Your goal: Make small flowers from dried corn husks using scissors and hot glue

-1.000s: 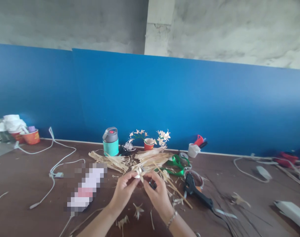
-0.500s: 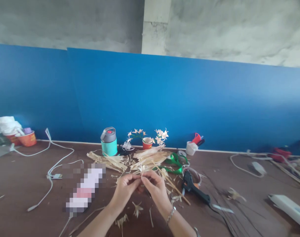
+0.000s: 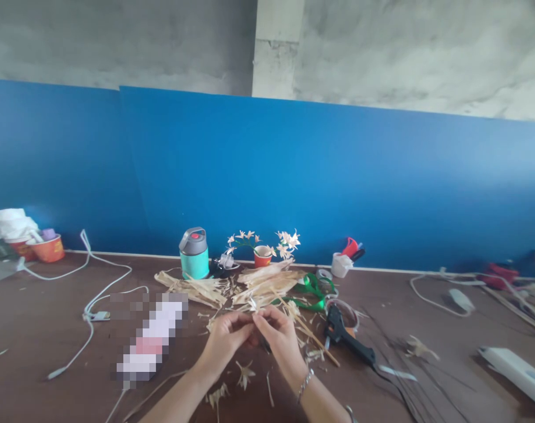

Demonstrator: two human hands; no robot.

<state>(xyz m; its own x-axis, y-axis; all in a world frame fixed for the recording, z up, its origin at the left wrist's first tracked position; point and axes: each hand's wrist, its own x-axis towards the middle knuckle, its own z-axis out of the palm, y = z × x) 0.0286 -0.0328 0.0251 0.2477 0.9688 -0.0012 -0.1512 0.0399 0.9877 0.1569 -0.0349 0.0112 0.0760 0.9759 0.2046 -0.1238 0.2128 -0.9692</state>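
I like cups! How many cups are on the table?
4, as far as shows. Two orange cups stand together at the far left, a small orange cup holds flowers beside the teal bottle, and a white cup stands right of it. Clutter may hide more.

Lighting is even and diffuse daylight, moderately bright, with soft, faint shadows on the surface point(image 3: 51, 329). Overall focus is slightly soft; straight edges bow toward the frame borders. One pixelated patch point(image 3: 150, 338) obscures detail.
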